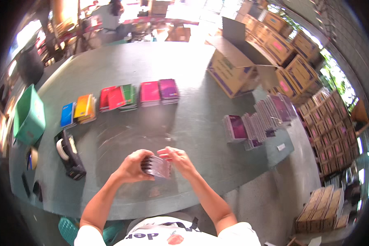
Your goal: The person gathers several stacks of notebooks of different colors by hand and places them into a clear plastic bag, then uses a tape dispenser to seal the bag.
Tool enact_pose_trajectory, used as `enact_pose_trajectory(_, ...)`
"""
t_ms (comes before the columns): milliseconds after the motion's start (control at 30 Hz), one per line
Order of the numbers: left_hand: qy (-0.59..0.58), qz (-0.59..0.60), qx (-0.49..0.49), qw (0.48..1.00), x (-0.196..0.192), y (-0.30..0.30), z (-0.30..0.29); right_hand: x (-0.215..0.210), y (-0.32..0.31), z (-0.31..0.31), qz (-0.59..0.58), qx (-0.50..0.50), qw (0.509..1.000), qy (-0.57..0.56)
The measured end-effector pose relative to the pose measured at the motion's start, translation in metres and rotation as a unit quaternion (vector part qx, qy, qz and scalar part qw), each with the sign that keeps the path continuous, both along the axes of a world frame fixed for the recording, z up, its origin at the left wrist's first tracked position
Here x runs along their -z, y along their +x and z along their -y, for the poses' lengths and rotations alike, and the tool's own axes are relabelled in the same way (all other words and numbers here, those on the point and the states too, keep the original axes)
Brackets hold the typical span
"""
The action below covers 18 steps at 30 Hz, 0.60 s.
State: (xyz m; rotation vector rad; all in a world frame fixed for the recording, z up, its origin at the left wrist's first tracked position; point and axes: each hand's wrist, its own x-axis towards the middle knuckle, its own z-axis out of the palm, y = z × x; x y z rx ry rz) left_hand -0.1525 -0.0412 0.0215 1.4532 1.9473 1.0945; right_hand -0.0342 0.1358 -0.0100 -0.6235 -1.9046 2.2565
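A small stack of spiral-bound notebooks [159,167], with dark coils along its left side, is tilted above the near part of the table. My left hand [135,166] is closed round its coil side, thumb on top. At the far right corner of the stack, my right hand [177,159] has bent, slightly parted fingers; it looks open, and whether the fingertips touch the covers is hard to see. Beyond my hands stand short piles of notebooks: blue [68,114], yellow [84,107], red [113,97], green [129,96], pink [150,92] and purple [168,90].
Left on the table [201,164] are a black tape dispenser [69,155] and a green bin [32,117]. Several purple spiral notebooks [256,121] stand in rows at right. Behind them sits an open cardboard box [233,69], and stacked cartons [332,133] line the right side.
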Motion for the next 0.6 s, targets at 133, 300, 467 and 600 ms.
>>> enact_pose_trajectory(133, 0.032, -0.172, 0.150, 0.973, -0.028, 0.017, -0.135, -0.015, 0.096, -0.070, -0.037, 0.308, 0.946, 0.098)
enact_pose_trajectory(300, 0.250, -0.282, 0.123, 0.918, -0.028, 0.064, -0.284, -0.005, 0.217, -0.085, 0.037, 0.475, 0.871, 0.124)
enact_pose_trajectory(467, 0.236, -0.399, 0.093, 0.881, 0.083, 0.124, -0.349, 0.053, 0.273, -0.077, 0.113, 0.507, 0.854, 0.027)
enact_pose_trajectory(600, 0.207, -0.320, 0.184, 0.906, 0.080, 0.133, -0.345, 0.061, 0.266, -0.070, 0.136, 0.489, 0.862, 0.000)
